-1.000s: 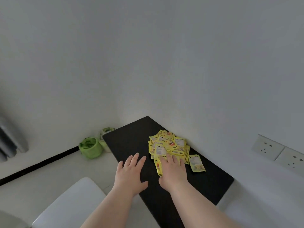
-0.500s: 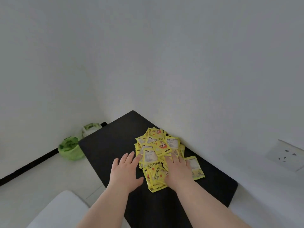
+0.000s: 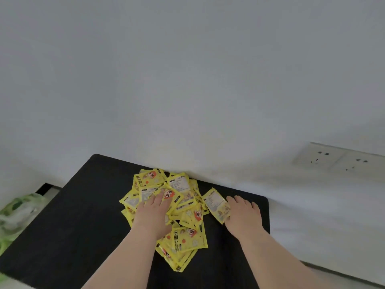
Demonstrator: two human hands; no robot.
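Note:
A loose pile of several yellow snack packets (image 3: 181,197) lies on a black table (image 3: 79,215) against a white wall. My left hand (image 3: 153,213) rests flat on the left part of the pile, fingers straight. My right hand (image 3: 243,215) lies flat on the table at the pile's right edge, its thumb side touching one packet (image 3: 215,203) that has slid off to the right. Neither hand holds a packet.
The white wall (image 3: 208,101) runs along the table's far edge, with two wall sockets (image 3: 337,159) at the right. A green patterned bag (image 3: 14,213) sits on the floor beyond the table's left edge.
My left hand moved from the bare table onto the pile. My right hand shifted off the pile to its right side. The packets have spread toward me, and the view has turned right.

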